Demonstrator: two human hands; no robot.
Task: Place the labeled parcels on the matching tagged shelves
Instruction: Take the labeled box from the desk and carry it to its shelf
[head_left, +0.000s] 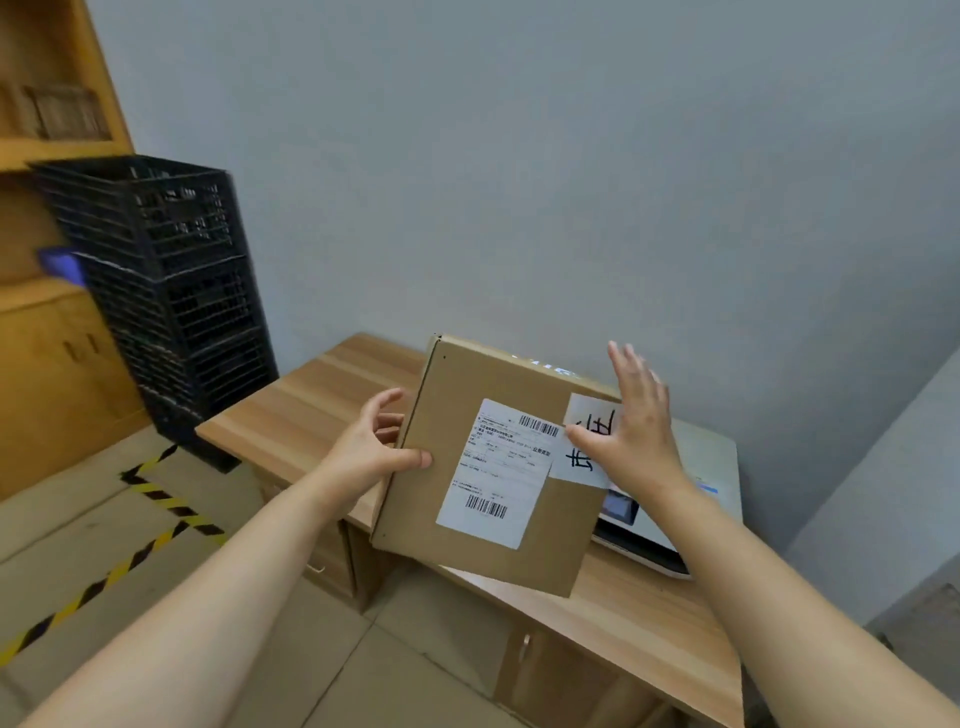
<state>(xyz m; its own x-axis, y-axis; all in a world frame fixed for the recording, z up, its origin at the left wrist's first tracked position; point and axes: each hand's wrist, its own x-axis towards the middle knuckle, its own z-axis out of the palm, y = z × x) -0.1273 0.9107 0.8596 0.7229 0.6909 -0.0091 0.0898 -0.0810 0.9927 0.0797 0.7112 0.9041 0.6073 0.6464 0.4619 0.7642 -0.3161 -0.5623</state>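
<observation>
A flat brown cardboard parcel (467, 415) is held tilted above the wooden desk (311, 405). It carries a white shipping label (498, 478) with barcodes and a white paper tag (592, 436) with handwritten black characters. My left hand (374, 447) grips the parcel's left edge, thumb on its face. My right hand (634, 421) is spread flat with fingers apart at the parcel's right edge, its thumb on the paper tag. A wooden shelf unit (57, 150) stands at the far left.
Stacked black plastic crates (161, 291) stand between the shelf unit and the desk. A white device (701, 499) with a small screen lies on the desk behind the parcel. Yellow-black tape (156, 499) marks the cardboard-covered floor. A grey wall is behind.
</observation>
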